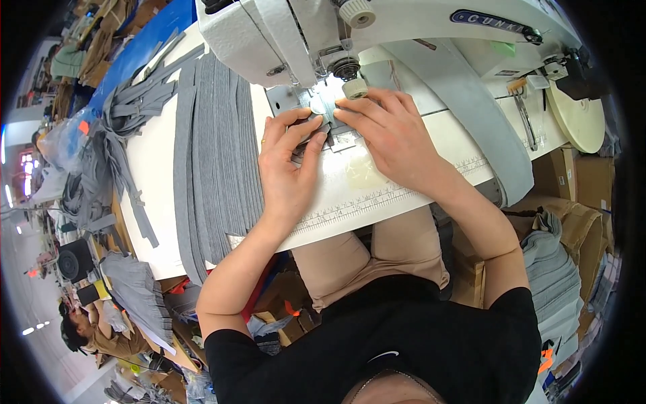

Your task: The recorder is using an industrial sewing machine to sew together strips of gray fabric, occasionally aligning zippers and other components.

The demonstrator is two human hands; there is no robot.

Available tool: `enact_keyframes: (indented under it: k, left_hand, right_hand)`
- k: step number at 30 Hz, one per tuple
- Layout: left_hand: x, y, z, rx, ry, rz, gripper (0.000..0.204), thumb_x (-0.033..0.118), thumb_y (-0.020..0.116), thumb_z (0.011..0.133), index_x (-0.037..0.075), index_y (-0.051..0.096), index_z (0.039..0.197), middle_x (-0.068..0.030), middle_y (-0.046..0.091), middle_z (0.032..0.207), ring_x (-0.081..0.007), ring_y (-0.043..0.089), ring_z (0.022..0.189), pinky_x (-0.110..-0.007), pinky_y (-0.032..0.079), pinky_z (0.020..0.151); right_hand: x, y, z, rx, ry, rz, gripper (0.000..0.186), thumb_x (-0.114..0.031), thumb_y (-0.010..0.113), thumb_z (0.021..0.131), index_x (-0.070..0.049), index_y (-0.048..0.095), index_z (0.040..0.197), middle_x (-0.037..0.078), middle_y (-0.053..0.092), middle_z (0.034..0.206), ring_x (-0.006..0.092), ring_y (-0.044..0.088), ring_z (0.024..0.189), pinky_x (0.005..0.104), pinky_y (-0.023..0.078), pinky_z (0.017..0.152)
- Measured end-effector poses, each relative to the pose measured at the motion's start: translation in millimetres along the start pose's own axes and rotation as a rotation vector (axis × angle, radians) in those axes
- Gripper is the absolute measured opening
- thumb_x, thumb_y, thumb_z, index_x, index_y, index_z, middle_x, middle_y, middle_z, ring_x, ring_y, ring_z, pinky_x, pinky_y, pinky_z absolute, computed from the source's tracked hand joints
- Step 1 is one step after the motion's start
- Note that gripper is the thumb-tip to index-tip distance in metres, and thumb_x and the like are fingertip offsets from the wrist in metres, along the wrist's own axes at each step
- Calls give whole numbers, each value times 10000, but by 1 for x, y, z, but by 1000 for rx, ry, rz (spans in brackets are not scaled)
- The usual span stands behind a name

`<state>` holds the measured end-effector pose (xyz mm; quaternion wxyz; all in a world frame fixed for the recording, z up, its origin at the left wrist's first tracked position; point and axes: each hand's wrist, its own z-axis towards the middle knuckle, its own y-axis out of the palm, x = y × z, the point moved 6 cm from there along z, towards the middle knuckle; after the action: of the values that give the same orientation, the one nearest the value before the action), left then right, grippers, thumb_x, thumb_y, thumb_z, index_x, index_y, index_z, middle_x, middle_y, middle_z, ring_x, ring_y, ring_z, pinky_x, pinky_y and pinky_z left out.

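Note:
Under the head of a white sewing machine [269, 34], both hands meet at the lit needle area beside the metal plate [279, 101]. My left hand [293, 158] has its fingers curled, thumb and fingertips close together on a small piece too hidden to make out. My right hand [387, 135] reaches in from the right with bent fingers, its fingertips at the presser foot; what they hold is hidden. A long stack of grey fabric strips [219, 161] lies just left of my left hand on the white table [147, 202], which has a ruler along its front edge.
A pile of loose grey strips [134, 101] lies at the far left. A wide pale band [484, 135], scissor-like metal tool [523, 118] and cream disc [579, 121] are at the right. Cardboard [572, 222] and folded grey fabric [552, 276] sit lower right. A co-worker [97, 330] is at lower left.

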<state>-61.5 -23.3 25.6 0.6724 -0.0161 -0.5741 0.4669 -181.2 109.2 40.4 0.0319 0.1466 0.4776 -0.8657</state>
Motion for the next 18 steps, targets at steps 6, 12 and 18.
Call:
enact_keyframes:
  k: [6, 12, 18]
  left_hand:
    - [2, 3, 1, -25, 16, 33, 218, 30, 719, 936, 3, 688, 1150, -129, 640, 1280, -223, 662, 1083, -329, 538, 949]
    - [6, 9, 2, -46, 67, 79, 279, 34, 730, 920, 14, 630, 1179, -154, 583, 1362, -273, 583, 1184, -367, 508, 1003]
    - [5, 5, 3, -8, 53, 42, 308, 57, 770, 851, 32, 637, 1128, -189, 629, 1314, -359, 576, 1205, -487, 334, 1143]
  right_hand:
    - [0, 3, -1, -27, -13, -36, 429, 23, 624, 815, -49, 686, 1233, 50, 637, 1337, 271, 531, 1333, 452, 391, 1102]
    - [2, -2, -4, 21, 8, -53, 414, 18, 620, 824, -52, 687, 1226, 72, 630, 1347, 277, 534, 1327, 461, 394, 1103]
    - [25, -62, -14, 115, 266, -390, 306, -11, 616, 849, -55, 692, 1142, 85, 673, 1154, 304, 615, 1100, 426, 485, 957]
